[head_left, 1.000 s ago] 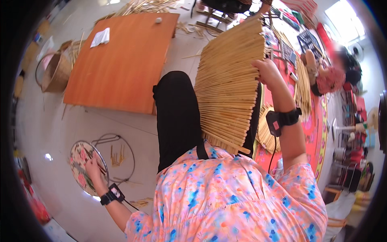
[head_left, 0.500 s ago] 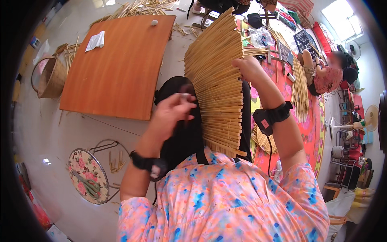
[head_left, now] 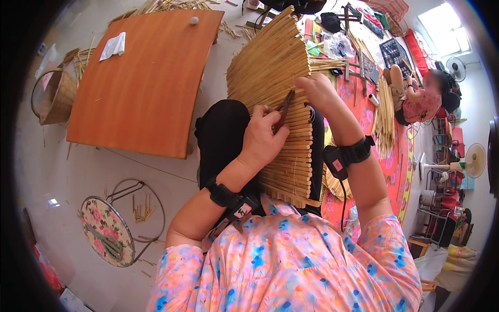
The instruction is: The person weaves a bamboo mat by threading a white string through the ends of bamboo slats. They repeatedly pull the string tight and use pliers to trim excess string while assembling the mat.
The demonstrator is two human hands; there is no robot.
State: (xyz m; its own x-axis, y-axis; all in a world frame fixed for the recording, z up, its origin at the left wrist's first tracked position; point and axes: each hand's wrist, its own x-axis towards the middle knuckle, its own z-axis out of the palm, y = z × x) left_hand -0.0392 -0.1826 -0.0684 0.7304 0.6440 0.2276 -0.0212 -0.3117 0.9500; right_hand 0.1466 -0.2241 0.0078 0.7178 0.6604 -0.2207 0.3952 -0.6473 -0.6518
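Observation:
A mat of thin bamboo sticks [head_left: 266, 60], laid side by side and bound together, slopes across my lap. Its right edge shows a row of round stick ends. My left hand [head_left: 262, 138] rests over the middle of the mat, closed around dark brown pliers [head_left: 284, 109]. The pliers' narrow tips point up and right, just short of the fingers of my right hand [head_left: 318, 93]. That right hand pinches the mat's right edge, its fingertips partly hidden. Whether the tips grip a stick or a thread is too small to tell.
An orange wooden tabletop [head_left: 140, 83] at left carries a white cloth [head_left: 113, 47] and small ball [head_left: 194, 21]. Beyond it stands a woven basket [head_left: 60, 96]. Scissors lie on a floral stool [head_left: 93, 216]. Bamboo strips [head_left: 383, 117] and a seated person [head_left: 422, 99] are at right.
My left hand has swung right and up from above my knee onto the mat, bringing the pliers to its right edge. My right hand stays at that edge. The view has shifted slightly.

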